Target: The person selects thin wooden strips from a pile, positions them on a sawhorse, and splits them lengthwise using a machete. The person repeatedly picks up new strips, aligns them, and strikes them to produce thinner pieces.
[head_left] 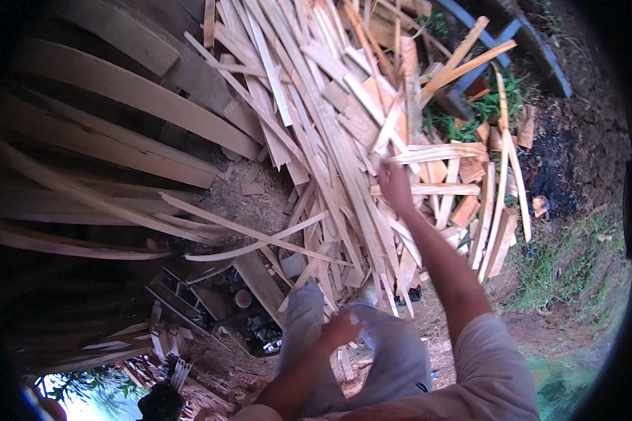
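My right hand (395, 186) reaches forward over a big heap of pale sawn wood strips (319, 133). Its fingers look closed at the left end of a short, rough wood strip (442, 152), though the grip itself is small and blurred. Another strip (446, 189) runs sideways just beneath that hand. Low in front of my legs is my left hand (340, 330), its fingers partly apart and nothing visible in it. The heap mixes long thin strips with short, thicker offcuts (465, 210) on its right side.
Thick, long boards (133, 98) are stacked on the left. A blue metal frame (516, 42) stands at the far right, by grass and dark ground. Near my left leg are a loose plank (258, 284) and a dark machine-like frame (189, 302). Sawdust lies between boards and heap.
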Available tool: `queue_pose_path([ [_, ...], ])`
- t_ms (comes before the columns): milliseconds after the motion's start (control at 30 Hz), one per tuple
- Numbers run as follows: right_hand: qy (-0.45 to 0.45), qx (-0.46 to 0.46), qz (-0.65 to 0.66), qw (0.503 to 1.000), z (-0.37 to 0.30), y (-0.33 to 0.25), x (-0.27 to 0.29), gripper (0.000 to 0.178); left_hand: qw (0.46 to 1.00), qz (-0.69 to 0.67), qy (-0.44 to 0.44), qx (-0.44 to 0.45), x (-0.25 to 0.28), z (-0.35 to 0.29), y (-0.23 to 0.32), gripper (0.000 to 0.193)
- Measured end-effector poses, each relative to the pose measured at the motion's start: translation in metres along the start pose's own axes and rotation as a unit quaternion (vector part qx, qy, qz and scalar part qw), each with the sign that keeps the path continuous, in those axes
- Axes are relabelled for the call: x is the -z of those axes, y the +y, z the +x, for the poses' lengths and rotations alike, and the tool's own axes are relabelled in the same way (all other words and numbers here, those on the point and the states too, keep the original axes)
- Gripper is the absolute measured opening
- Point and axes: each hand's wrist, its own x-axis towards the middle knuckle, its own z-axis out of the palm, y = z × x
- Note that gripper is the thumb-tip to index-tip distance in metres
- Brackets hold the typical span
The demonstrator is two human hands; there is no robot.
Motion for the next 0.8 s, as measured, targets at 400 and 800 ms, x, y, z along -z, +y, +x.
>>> queue_pose_path([
  [400, 0.050, 0.106, -0.343, 0.932, 0.435, 0.001, -0.141, 0.031, 0.985, -0.030, -0.077, -0.154, 0.046, 0.064, -0.019, 0.070],
  [800, -0.095, 0.092, -0.352, 0.926, 0.479, 0.014, -0.128, 0.029, 0.984, 0.021, -0.116, -0.136, 0.094, 0.050, -0.034, 0.069],
])
